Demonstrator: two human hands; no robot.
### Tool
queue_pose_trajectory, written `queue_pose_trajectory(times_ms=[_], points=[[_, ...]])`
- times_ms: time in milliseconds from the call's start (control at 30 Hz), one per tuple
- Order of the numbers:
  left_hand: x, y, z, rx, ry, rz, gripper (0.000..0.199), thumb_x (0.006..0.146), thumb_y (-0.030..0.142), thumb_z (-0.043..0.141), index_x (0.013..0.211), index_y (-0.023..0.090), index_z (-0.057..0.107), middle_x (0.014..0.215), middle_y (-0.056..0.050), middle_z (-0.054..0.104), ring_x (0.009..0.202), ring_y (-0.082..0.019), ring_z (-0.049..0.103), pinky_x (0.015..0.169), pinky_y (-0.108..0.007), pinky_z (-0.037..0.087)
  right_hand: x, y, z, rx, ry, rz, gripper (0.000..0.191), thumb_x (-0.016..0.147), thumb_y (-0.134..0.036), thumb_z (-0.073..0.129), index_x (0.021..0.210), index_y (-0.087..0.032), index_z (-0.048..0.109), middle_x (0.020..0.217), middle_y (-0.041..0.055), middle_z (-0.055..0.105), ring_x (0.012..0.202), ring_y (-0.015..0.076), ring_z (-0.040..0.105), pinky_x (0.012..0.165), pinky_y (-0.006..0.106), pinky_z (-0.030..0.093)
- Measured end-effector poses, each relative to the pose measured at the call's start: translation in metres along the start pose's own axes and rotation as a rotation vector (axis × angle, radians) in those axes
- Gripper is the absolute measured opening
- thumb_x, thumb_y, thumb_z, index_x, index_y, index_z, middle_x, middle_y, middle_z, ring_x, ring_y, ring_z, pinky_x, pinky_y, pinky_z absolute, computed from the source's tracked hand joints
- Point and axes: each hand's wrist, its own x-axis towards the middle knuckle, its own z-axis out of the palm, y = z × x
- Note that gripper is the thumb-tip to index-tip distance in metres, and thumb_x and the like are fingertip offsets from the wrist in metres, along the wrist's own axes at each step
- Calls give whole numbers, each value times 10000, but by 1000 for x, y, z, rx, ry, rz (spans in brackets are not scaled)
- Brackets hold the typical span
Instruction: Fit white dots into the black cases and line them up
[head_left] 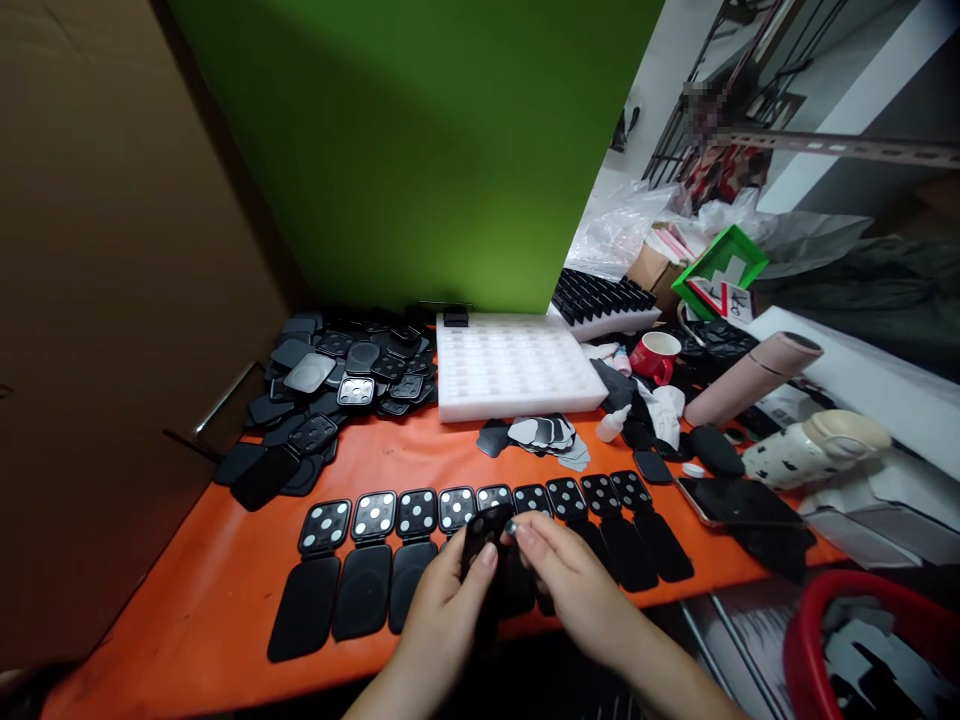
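Observation:
My left hand (450, 595) grips a black folding case (487, 525), tilted up above the table's near edge. Its upper panel has round spots. Close against that panel, the thumb and fingertips of my right hand (574, 575) are pinched together; a small shiny bit shows at the tips, too small to name. A row of similar black cases lies unfolded in front of me, each with a panel of pale round discs (328, 524) and a plain black flap (304, 607). My hands partly hide the middle of this row.
A heap of black cases (311, 440) lies left on the orange table cover (180, 620). Behind stand a white foam tray (517, 405) and green board (420, 150). Flat grey pieces (547, 433), a red mug (654, 358), bottles (814, 450) and a phone (739, 502) sit right; below is a red basin (806, 640).

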Motion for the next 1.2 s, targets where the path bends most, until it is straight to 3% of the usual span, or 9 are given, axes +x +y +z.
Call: queue_pose_trajectory(times_ms=[200, 400, 533, 633, 700, 800, 900, 1033, 1200], points=[[-11, 1, -16, 603, -39, 361, 494, 801, 85, 432, 1249, 288, 477, 1229, -19, 554, 1088, -184, 534, 922, -275, 424, -7, 9, 10, 430, -58, 263, 333, 825, -493, 487, 741, -171, 474, 636, -51, 370, 483, 40, 263, 411, 164, 162], [-20, -3, -23, 847, -132, 597, 717, 671, 25, 467, 1339, 263, 358, 1217, -59, 567, 1054, -222, 565, 852, -303, 488, -15, 7, 6, 631, -108, 424, 316, 786, -456, 568, 753, -145, 517, 644, -29, 437, 467, 22, 263, 383, 134, 128], [-22, -7, -19, 823, -122, 641, 747, 683, -5, 442, 1366, 263, 301, 1213, -76, 570, 1056, -213, 566, 844, -294, 491, -16, 12, 8, 664, -110, 414, 304, 780, -421, 593, 721, -138, 498, 585, -42, 423, 436, 11, 215, 373, 128, 99], [-20, -8, -16, 704, -129, 625, 702, 687, -8, 448, 1329, 268, 377, 1200, -66, 582, 1053, -209, 568, 861, -288, 478, -15, 20, 14, 760, -48, 408, 332, 741, -443, 626, 705, -144, 486, 539, -60, 409, 404, 4, 221, 360, 127, 99], [-16, -6, -16, 564, -82, 501, 539, 739, 37, 465, 1225, 267, 512, 1127, -55, 629, 989, -203, 603, 840, -280, 486, -14, 25, 17, 847, -86, 380, 362, 733, -477, 619, 682, -146, 481, 514, -69, 396, 380, 2, 224, 351, 129, 120], [-10, -1, -16, 299, 126, 173, 240, 830, 211, 497, 1022, 207, 642, 926, -57, 695, 823, -204, 651, 727, -273, 523, -11, 28, 19, 935, -240, 350, 393, 791, -547, 502, 701, -165, 483, 479, -74, 397, 333, 6, 211, 336, 140, 151], [-8, 5, -14, 121, 211, 50, 239, 822, 305, 541, 985, 170, 652, 855, -60, 701, 769, -215, 654, 682, -283, 531, -9, 27, 22, 909, -282, 385, 348, 819, -497, 487, 753, -157, 516, 506, -57, 438, 338, 7, 236, 332, 135, 152], [-14, 4, -12, 200, 105, 242, 235, 837, 199, 512, 1030, 233, 643, 899, -48, 701, 789, -190, 660, 735, -284, 526, -13, 23, 24, 858, -191, 402, 252, 801, -369, 568, 745, -125, 540, 641, -9, 497, 421, 6, 308, 350, 122, 175], [-21, -5, -17, 416, -43, 598, 527, 756, 19, 491, 1185, 322, 535, 1106, -40, 643, 980, -205, 618, 843, -326, 499, -17, 15, 17, 890, -231, 571, 237, 798, -370, 574, 750, -139, 549, 541, -46, 414, 402, 13, 283, 340, 117, 168]])
